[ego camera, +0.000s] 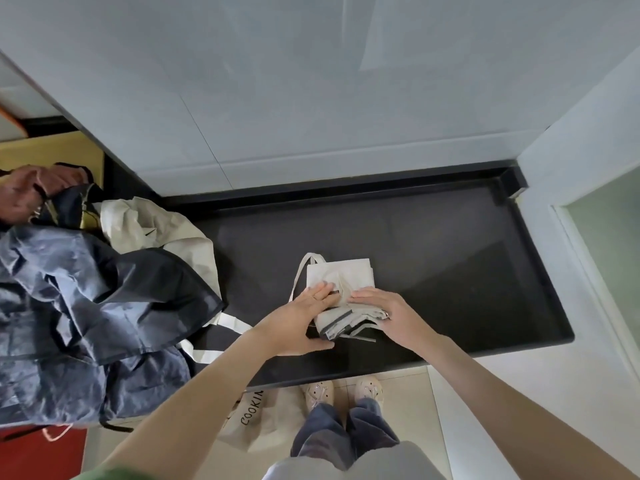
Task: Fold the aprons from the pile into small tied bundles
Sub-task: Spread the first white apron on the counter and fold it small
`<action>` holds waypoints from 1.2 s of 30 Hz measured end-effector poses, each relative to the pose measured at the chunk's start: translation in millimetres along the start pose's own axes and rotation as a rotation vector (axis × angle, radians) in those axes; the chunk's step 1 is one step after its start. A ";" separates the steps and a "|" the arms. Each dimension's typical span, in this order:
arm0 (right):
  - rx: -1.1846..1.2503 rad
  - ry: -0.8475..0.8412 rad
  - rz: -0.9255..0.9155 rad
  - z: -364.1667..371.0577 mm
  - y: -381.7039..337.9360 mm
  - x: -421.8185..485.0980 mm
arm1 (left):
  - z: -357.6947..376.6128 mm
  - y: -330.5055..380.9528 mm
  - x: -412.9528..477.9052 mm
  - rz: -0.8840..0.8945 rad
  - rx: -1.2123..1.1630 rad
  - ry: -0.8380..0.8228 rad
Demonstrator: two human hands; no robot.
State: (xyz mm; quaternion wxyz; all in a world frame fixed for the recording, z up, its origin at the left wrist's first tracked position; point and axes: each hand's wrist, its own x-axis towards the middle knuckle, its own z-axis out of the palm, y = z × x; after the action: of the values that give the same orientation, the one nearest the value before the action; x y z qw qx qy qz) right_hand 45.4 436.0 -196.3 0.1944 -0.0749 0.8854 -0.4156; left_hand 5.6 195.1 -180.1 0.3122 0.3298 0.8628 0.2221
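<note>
Head view. The half-folded cream apron (pixel 341 277) lies mid-table (pixel 450 254), toward the front edge.

- Left grip (pixel 304 318): fingers straight and flat on the apron's left side, thumb out along the table at the near side, pinching nothing.
- Right grip (pixel 384 311): fingers together, pressed flat on the top, palm over the near right corner.
- The fingertips of the two grips almost meet. The apron sits under both, its far half bare beyond them.

Risks, as judged:
- The dark-trimmed layers (pixel 346 327) at the near edge are fanned and uneven, and will likely spring open if either press lifts.
- The strap loop (pixel 299 271) trails loose off the far left corner. It could get folded inside, leaving too little to tie.
- The pile (pixel 86 306) lies well apart at left.
</note>
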 end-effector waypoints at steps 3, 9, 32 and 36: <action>0.310 0.117 0.343 -0.4 -16.7 13.5 | -2.6 7.0 0.9 -0.169 -0.366 0.220; 0.454 0.268 0.491 -2.6 -32.2 41.9 | -12.4 27.7 24.9 -0.541 -0.489 0.463; -0.269 0.163 0.401 -16.6 -38.9 65.3 | -42.0 38.2 58.1 -0.715 -0.636 0.271; -0.257 0.052 0.463 -34.6 -62.9 68.1 | -48.4 42.9 48.2 -0.545 -0.520 0.331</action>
State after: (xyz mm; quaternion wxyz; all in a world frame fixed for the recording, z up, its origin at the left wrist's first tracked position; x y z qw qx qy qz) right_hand -32.7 400.0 -147.4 0.2505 0.1164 0.9291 -0.2460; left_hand -37.4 249.9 -139.6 0.2896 -0.0408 0.8723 0.3919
